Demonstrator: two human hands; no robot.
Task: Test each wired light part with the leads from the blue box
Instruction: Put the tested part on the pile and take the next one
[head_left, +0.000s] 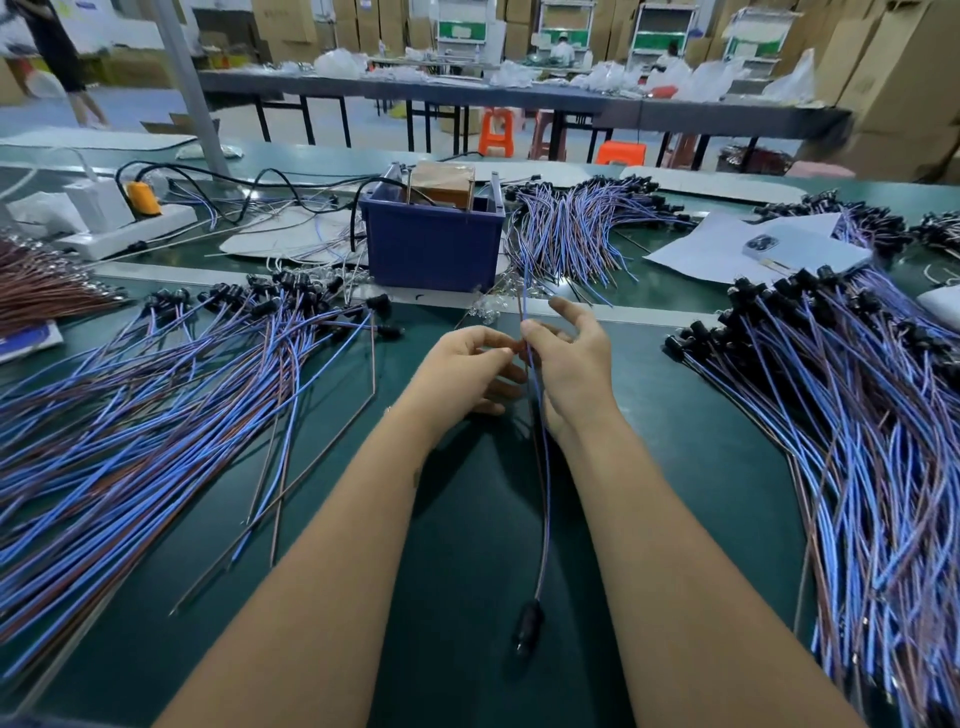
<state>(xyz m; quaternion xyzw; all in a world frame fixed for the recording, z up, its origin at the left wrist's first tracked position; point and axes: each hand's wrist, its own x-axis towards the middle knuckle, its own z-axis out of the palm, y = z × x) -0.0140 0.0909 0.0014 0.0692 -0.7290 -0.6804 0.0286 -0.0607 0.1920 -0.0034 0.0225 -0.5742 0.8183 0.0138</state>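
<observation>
Both bare forearms reach straight out over the dark green bench mat (675, 395), hands meeting in the middle just in front of the dark blue plastic box (434, 244). The right hand (571, 364) pinches a wired light part (543, 467) between thumb and forefinger, other fingers fanned loosely upward; its thin blue and brown wires run up past the fingertips toward the box and hang down toward the body, ending in a small black lamp holder (527, 626) hovering low between the forearms. The left hand (467, 364) sits just beside it, fingers curled in with thumb and forefinger tips pinched right at the same wires, though what exactly it grips is too blurry to tell. The box holds a brown taped block (441, 182) and has black cables running off to a white power strip (130, 228) at far left. Big fans of the same blue-and-brown wired parts crowd both sides: one pile on the left (156, 405), one on the right (857, 441), another behind the box (582, 228). White paper sheets with a phone (810, 249) lie back right.
</observation>
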